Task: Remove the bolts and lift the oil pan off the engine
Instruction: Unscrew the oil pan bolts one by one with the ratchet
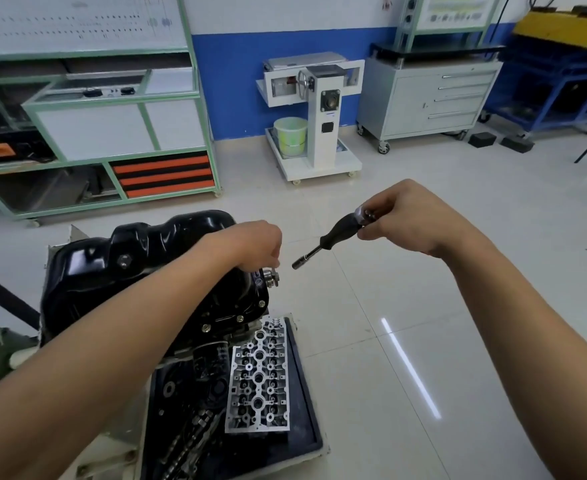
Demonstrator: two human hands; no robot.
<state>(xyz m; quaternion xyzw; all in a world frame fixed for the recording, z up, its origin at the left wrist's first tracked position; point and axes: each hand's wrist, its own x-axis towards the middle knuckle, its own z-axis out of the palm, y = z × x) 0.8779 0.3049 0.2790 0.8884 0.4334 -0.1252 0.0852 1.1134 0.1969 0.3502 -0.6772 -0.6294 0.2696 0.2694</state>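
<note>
The person's left hand (254,244) reaches over the glossy black pressed-steel oil pan (139,258), and its grip appears to pinch a small silver flanged bolt (272,276) standing proud at the pan's right rim. The right hand (406,220) has its grip clenched round the butt of a black-handled socket driver with a slim steel shaft (333,237); the socket end hangs free just beside that bolt, touching nothing. The step looks like spinning a loosened bolt out by finger. It is best turned straight along its axis, lifted clear once free, and kept in hand so it cannot drop. The pan sits on top of the upturned dark engine (216,341), deep, lumpy and shiny, with a drain plug in its side. Several pale-headed flange bolts (240,318) show along its near edge, so lifting seems premature
</note>
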